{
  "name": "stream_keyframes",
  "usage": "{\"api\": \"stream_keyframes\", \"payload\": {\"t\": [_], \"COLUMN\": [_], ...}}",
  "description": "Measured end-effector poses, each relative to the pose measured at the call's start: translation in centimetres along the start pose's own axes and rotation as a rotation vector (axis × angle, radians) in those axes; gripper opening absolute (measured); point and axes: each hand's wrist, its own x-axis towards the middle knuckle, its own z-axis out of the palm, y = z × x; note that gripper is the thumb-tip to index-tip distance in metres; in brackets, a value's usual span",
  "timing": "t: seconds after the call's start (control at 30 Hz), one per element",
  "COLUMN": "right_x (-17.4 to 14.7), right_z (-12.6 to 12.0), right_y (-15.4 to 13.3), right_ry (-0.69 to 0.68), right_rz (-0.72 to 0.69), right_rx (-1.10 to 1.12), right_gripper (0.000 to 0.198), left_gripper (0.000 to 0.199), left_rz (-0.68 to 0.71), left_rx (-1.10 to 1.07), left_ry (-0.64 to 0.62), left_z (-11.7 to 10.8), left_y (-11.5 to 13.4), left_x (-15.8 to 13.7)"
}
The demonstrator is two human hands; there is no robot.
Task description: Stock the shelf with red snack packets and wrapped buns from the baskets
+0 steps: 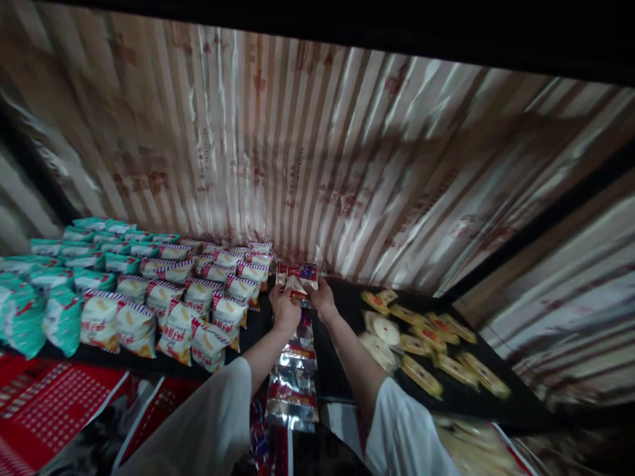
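Note:
Both of my hands are stretched forward to the back of a dark shelf. My left hand [286, 309] grips the left side of a red and silver snack packet [300, 271]. On that packet's right side my right hand [322, 300] is closed. A row of similar silver and red packets [292, 390] runs from under my hands toward me, past the shelf's front edge; I cannot tell whether they are joined. White snack bags [177, 330] with striped tops stand upright in rows to the left of my hands.
Teal bags [62, 317] fill the shelf's far left. Yellow oblong packs [421, 375] and round white packs [385, 330] lie at the right. Striped plastic sheeting [297, 145] backs the dark shelf [342, 350]. Red baskets [54, 403] stand below at the left.

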Motion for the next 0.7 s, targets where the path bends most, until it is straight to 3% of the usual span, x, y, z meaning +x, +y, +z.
{"api": "stream_keyframes", "payload": {"t": [0.1,0.3,0.47,0.7], "right_x": [1.9,4.5,4.7,4.5], "right_z": [0.8,1.8,2.3,2.7], "right_y": [0.0,0.2,0.8,0.9], "right_ry": [-0.023,-0.033,-0.099,-0.083], "right_rz": [-0.065,-0.089,-0.098,-0.139], "right_rx": [-0.076,-0.407,-0.609,-0.77], "right_gripper": [0.036,0.053,0.036,0.038], "left_gripper": [0.041,0.04,0.04,0.038], "left_rz": [0.005,0.006,0.003,-0.029], "left_rx": [0.035,0.062,0.113,0.181], "left_ry": [0.002,0.049,-0.039,-0.039], "left_z": [0.5,1.5,1.9,1.6], "left_y": [-0.1,-0.6,-1.1,-0.3], "left_x": [1.4,3.0,3.4,3.1]}}
